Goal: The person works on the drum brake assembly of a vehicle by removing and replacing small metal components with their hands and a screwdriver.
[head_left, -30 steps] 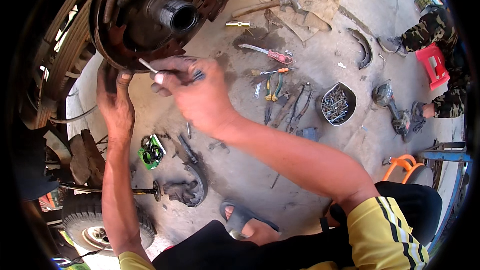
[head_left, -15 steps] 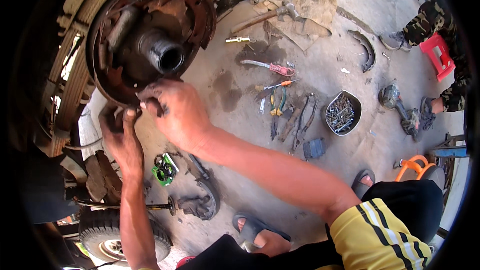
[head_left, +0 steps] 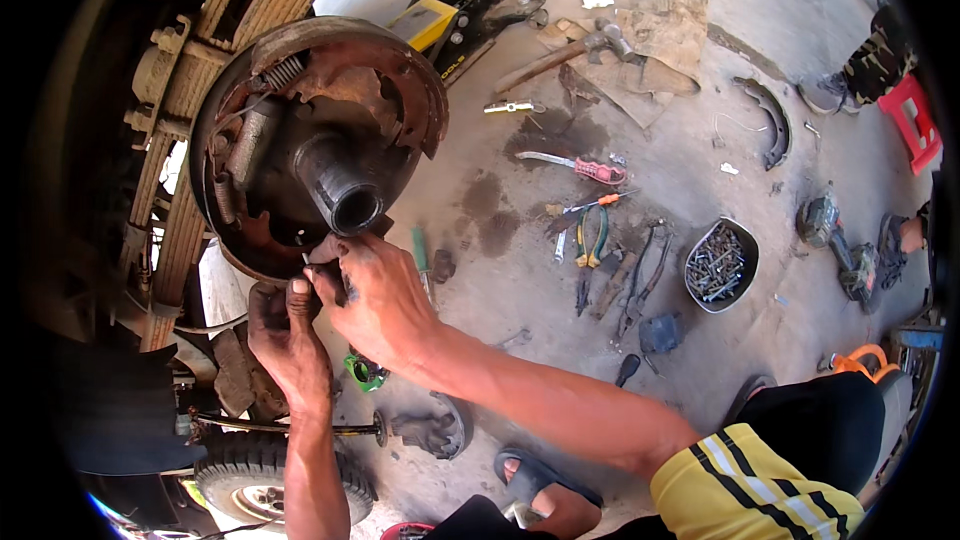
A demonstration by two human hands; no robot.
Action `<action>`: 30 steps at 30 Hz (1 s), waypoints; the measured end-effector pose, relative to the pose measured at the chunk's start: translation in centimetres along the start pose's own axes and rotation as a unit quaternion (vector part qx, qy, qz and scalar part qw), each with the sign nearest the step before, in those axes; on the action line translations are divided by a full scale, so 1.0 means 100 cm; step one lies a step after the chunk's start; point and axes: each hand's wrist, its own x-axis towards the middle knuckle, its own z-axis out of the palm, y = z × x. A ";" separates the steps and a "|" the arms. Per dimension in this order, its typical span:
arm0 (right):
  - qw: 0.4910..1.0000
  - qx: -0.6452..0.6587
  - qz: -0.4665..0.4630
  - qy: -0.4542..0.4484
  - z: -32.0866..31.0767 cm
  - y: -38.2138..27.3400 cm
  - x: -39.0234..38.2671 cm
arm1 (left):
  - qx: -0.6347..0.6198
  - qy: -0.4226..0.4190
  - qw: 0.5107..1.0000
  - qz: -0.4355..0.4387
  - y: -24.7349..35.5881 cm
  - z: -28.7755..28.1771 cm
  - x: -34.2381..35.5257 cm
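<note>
A rusty brake assembly (head_left: 330, 90) with springs, a curved shoe and a round backing plate stands at the upper left, a dark hub spindle (head_left: 345, 190) jutting from its middle. At its lower rim my right hand (head_left: 375, 290) is closed in a pinch, a thin metal pin (head_left: 306, 259) showing at its fingertips. My left hand (head_left: 290, 340) is beside it, just under the rim, thumb up and fingers curled. Whatever the left fingers grip is hidden. Both hands are smeared with black grease.
Leaf springs (head_left: 180, 190) rise behind the brake. On the floor lie a hammer (head_left: 545, 67), pliers (head_left: 593, 240), a red-handled knife (head_left: 600, 172), a loose brake shoe (head_left: 775, 130) and a bin of bolts (head_left: 745, 285). A floor jack (head_left: 470, 5) and cordless tool (head_left: 838, 240) stand farther off.
The view has shifted, so the brake and floor items appear farther right and mostly lower. Both hands stay at the lower rim; a thin pin now shows by the right fingertips.
</note>
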 end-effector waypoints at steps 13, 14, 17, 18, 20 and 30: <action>0.996 -0.070 -0.024 -0.044 -0.014 0.005 0.010 | -0.068 -0.032 0.995 -0.060 0.012 0.013 0.002; 0.995 -0.079 -0.018 -0.059 -0.015 0.006 0.011 | -0.073 -0.029 0.995 -0.057 0.011 0.014 0.002; 0.992 -0.093 -0.009 -0.085 -0.016 0.008 0.009 | -0.085 -0.028 0.994 -0.054 0.008 0.014 0.003; 0.993 -0.089 -0.012 -0.081 -0.015 0.010 0.008 | -0.088 -0.030 0.994 -0.055 0.007 0.013 0.003; 0.995 -0.075 -0.015 -0.065 -0.014 0.010 0.007 | -0.084 -0.033 0.994 -0.057 0.008 0.012 0.002; 0.998 0.003 -0.050 -0.039 -0.020 0.011 0.013 | -0.098 -0.042 0.992 -0.064 0.008 0.009 0.002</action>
